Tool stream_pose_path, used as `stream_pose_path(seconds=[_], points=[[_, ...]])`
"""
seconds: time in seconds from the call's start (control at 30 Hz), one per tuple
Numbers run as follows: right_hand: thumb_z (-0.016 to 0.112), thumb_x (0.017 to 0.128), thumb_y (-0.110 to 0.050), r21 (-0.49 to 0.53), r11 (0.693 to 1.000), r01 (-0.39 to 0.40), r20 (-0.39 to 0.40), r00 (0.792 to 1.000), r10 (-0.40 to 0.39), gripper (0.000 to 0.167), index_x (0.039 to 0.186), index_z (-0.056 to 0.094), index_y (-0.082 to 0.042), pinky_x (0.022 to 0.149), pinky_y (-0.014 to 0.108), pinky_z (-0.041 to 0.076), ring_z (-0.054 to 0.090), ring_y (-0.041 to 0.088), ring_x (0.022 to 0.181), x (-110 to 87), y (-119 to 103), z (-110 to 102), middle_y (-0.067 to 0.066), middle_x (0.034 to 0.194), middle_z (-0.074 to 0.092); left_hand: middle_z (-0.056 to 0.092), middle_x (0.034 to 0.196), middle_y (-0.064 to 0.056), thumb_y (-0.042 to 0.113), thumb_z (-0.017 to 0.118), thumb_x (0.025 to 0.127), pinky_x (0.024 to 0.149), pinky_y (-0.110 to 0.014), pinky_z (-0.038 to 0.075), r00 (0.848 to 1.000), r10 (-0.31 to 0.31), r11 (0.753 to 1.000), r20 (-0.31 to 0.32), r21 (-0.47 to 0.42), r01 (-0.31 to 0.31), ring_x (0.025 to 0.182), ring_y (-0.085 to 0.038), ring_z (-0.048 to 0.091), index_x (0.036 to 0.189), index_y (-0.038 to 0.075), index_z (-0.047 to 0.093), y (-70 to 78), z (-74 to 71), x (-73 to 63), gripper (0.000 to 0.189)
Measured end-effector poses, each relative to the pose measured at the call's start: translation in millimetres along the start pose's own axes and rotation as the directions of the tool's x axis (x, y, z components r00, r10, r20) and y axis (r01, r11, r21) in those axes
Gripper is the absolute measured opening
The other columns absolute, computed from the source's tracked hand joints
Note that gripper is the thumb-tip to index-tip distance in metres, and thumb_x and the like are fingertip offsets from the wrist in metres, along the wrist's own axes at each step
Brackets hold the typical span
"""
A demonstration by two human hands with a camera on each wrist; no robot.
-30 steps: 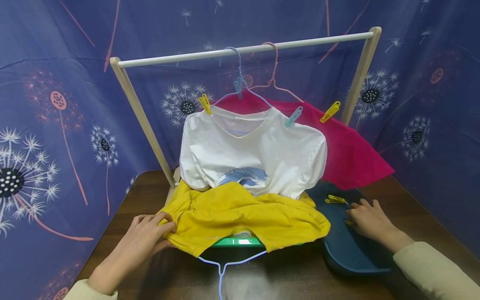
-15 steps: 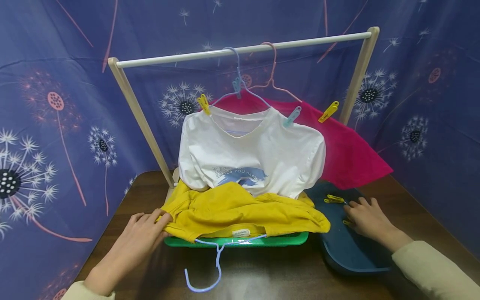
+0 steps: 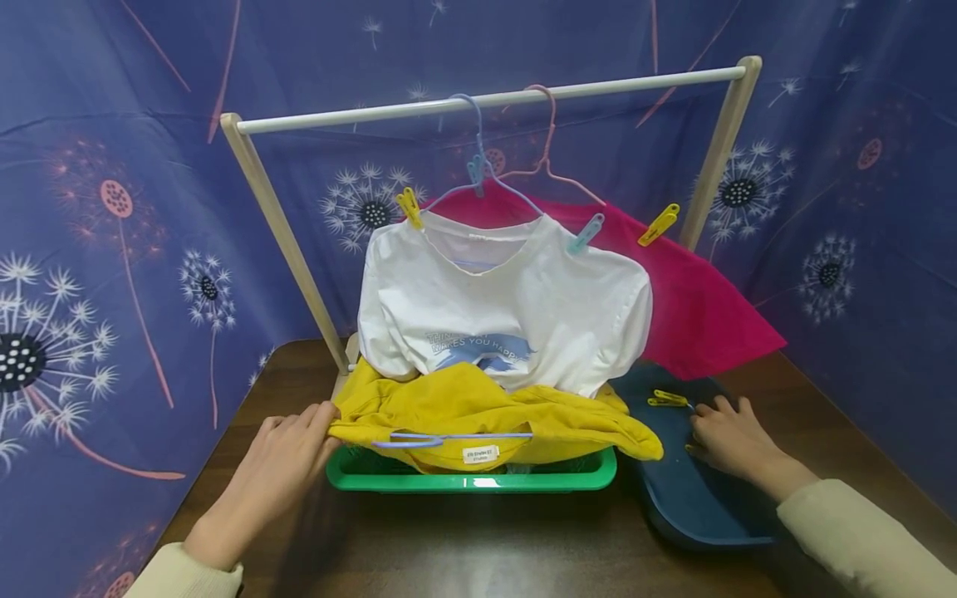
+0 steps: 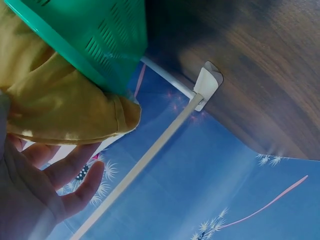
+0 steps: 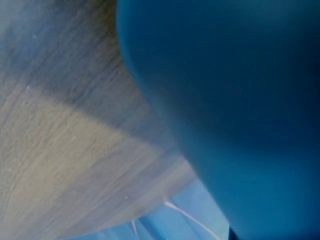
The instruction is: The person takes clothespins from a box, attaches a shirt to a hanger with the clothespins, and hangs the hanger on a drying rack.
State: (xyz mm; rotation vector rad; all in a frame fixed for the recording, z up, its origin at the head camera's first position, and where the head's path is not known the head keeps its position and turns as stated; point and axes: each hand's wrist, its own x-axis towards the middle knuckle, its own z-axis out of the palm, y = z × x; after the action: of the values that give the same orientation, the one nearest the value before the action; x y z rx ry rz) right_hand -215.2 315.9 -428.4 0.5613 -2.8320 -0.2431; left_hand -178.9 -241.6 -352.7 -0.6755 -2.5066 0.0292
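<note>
A yellow shirt [image 3: 478, 407] lies bunched over a green basket [image 3: 471, 482], with a lilac hanger [image 3: 419, 440] running through its neck. The hanger is seen almost edge-on. My left hand [image 3: 287, 453] pinches the shirt's left shoulder edge, fingers above and thumb below. In the left wrist view some fingers of that hand [image 4: 60, 180] extend past the fabric's edge. Over at the right, my right hand [image 3: 736, 440] reaches down into a dark blue tray [image 3: 710, 515]. A sliver of yellow shows under its thumb; I cannot tell whether it holds that. Beside its fingertips lies a yellow clothespin [image 3: 668, 399].
Behind the basket stands a rack with a white bar [image 3: 635, 85] and wooden posts. From it hang a white T-shirt [image 3: 486, 307] and a magenta garment [image 3: 695, 307], both with clothespins on them. Patterned blue cloth [image 3: 90, 349] surrounds the brown table [image 3: 463, 556].
The lilac hanger's hook has swung up from pointing toward me to lying nearly edge-on, and the shirt's neckline has lifted, baring more basket rim. The left hand rose slightly; the right stays in the tray.
</note>
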Motion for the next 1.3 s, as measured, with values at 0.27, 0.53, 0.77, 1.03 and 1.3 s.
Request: stream_pose_path(seconds=[0.27,0.53,0.77,1.03,1.3], points=[[0.082,0.058,-0.03,0.017,0.999,-0.035,0.053,0.998,0.034,0.034,0.074,0.059,-0.01,0.073,0.064,0.033,0.047,0.031,0.076,-2.2,0,-4,0.002,0.074,0.055,0.037,0.062,0.01,0.027,0.061,0.086,0.063,-0.037,0.037,0.995,-0.088,0.995,0.037,-0.035,0.09,0.06,-0.009,0.049,0.09,0.015,0.044,-0.6,3.7,10.2,0.021],[0.083,0.056,-0.034,0.025,0.998,-0.05,0.08,0.996,0.048,0.052,0.093,0.059,-0.006,0.072,0.061,0.036,0.05,0.034,0.083,-3.1,2,-14,0.006,0.085,0.06,0.041,0.063,0.009,0.033,0.058,0.088,0.068,-0.047,0.042,0.985,-0.16,0.984,0.058,-0.07,0.164,0.056,-0.012,0.051,0.087,0.016,0.044,-4.2,7.6,14.8,0.022],[0.083,0.055,-0.034,0.038,0.997,-0.061,0.097,0.994,0.057,0.057,0.096,0.057,-0.006,0.071,0.059,0.037,0.05,0.035,0.084,-3.1,1,-25,0.007,0.087,0.06,0.044,0.064,0.007,0.032,0.06,0.087,0.07,-0.049,0.043,0.985,-0.17,0.983,0.0,-0.072,0.169,0.058,-0.017,0.056,0.085,0.015,0.047,-7.4,10.3,16.3,0.021],[0.082,0.057,-0.033,0.011,1.0,-0.023,0.022,1.0,0.022,0.05,0.093,0.058,-0.008,0.069,0.055,0.039,0.05,0.031,0.081,-1.2,-4,-40,0.007,0.088,0.06,0.05,0.065,0.005,0.03,0.064,0.084,0.071,-0.049,0.042,0.983,-0.172,0.983,-0.068,-0.074,0.167,0.058,-0.018,0.055,0.085,0.015,0.053,-9.1,12.5,17.8,0.019],[0.082,0.059,-0.028,0.005,0.999,0.04,-0.097,0.994,-0.039,0.04,0.084,0.056,-0.012,0.066,0.052,0.04,0.049,0.029,0.078,1.8,-12,-54,0.002,0.079,0.056,0.056,0.068,0.003,0.03,0.066,0.082,0.072,-0.048,0.041,0.978,-0.174,0.983,-0.112,-0.077,0.166,0.064,-0.023,0.059,0.085,0.015,0.056,-9.7,14.7,18.3,0.019]])
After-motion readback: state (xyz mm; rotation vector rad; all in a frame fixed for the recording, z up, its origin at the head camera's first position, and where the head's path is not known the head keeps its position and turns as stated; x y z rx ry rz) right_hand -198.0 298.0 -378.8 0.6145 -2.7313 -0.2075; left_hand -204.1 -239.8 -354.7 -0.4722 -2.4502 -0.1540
